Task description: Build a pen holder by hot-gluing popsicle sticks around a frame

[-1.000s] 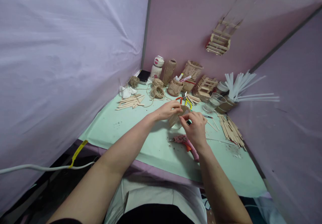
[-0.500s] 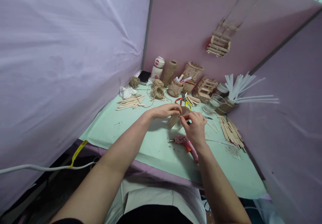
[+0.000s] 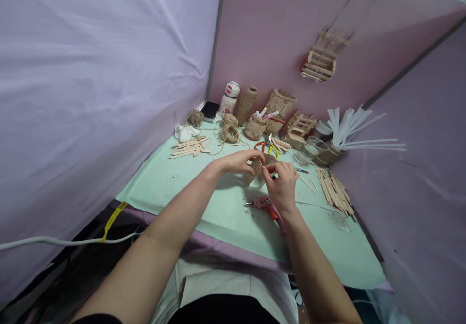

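A small box made of wooden craft sticks [image 3: 254,174] stands on the mint-green tabletop in front of me. My left hand [image 3: 242,162] arches over its left side, thumb outside the wall and fingers curled over the top edge. At the box's right side my right hand [image 3: 282,178] is closed in a pinch near the upper edge; what is between the fingertips is too small to make out. A pink glue gun [image 3: 264,202] lies just below the box, its nozzle to the left and its handle partly under my right wrist.
Behind the box lie pliers [image 3: 268,144] with red and yellow handles. Craft sticks lie left [image 3: 189,147] and right [image 3: 335,188]. Twine balls [image 3: 229,132], a white bottle [image 3: 228,101], stick-covered pots [image 3: 255,129], a clear cup [image 3: 309,150] and white glue sticks [image 3: 347,125] line the back.
My left thumb has moved down and away from the fingers along the box's wall. My right hand keeps its pinch at nearly the same spot. The view has shifted slightly.
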`<state>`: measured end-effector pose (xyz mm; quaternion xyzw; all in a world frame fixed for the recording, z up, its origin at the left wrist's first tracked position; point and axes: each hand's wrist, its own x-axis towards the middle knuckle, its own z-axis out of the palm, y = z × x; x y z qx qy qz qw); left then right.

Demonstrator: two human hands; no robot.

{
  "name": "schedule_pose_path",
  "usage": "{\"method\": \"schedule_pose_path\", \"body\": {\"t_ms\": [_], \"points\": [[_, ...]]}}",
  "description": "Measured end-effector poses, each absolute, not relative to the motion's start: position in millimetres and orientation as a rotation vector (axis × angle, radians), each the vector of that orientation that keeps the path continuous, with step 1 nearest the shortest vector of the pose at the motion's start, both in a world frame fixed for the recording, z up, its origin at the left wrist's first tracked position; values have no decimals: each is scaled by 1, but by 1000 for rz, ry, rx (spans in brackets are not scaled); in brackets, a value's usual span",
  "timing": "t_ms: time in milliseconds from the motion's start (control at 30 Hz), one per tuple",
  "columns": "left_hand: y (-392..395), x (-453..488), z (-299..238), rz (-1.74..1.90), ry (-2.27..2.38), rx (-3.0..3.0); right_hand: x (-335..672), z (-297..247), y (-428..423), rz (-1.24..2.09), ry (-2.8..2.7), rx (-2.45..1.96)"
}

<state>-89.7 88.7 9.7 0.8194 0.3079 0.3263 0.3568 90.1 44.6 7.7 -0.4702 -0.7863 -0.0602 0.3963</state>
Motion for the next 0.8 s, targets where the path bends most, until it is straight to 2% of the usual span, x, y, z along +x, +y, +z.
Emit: {"method": "schedule_pose_path", "body": {"t_ms": [567, 800], "points": [[85, -88, 9, 880, 849, 2189, 90, 2, 47, -173, -1954, -1163], [94, -90, -15, 789, 797, 1970, 90, 3, 47, -159, -1964, -1178]]}}
